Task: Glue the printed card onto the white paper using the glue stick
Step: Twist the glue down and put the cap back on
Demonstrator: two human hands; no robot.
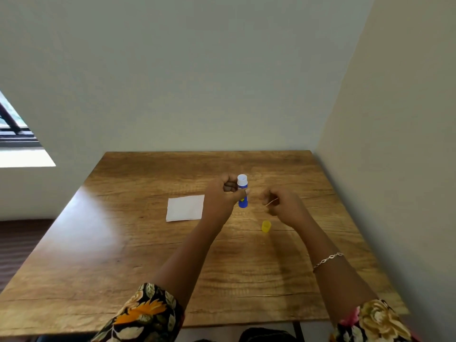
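Glue stick (242, 191) — blue, white collar, uncapped — stands upright in the left hand (223, 196), whose fingers curl round it; its yellow label mark is too small to read. Right hand (283, 206) pinches the printed card (271, 201) edge-on, print hidden. White paper (185, 208) and yellow cap (266, 226) lie on the desk (148, 243).

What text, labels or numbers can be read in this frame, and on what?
No text is readable.
On the glue stick, held by the left hand: a yellow label patch, too blurred to read.
On the card, pinched in the right hand: seen edge-on, print hidden.
On the paper and cap: no marks visible.
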